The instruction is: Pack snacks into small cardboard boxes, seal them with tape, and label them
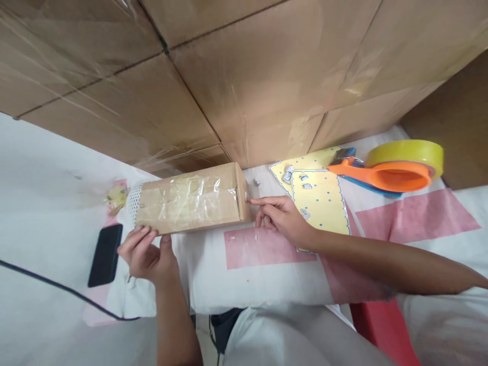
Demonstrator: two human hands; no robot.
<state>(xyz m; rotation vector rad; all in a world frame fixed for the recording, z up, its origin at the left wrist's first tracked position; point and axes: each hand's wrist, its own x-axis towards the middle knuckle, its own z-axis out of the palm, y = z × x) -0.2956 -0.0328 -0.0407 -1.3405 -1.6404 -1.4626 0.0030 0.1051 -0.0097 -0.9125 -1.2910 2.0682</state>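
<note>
A long brown cardboard box (pixel 188 198), sides already wrapped in clear tape, lies mid-tabletop (pixel 57 203). The left hand (pixel 147 254) grips its near-left corner; the right hand (pixel 280 216), fingers loosely curled, presses a fingertip on its right end. An orange tape dispenser (pixel 385 173) sits idle toward the far right edge.
</note>
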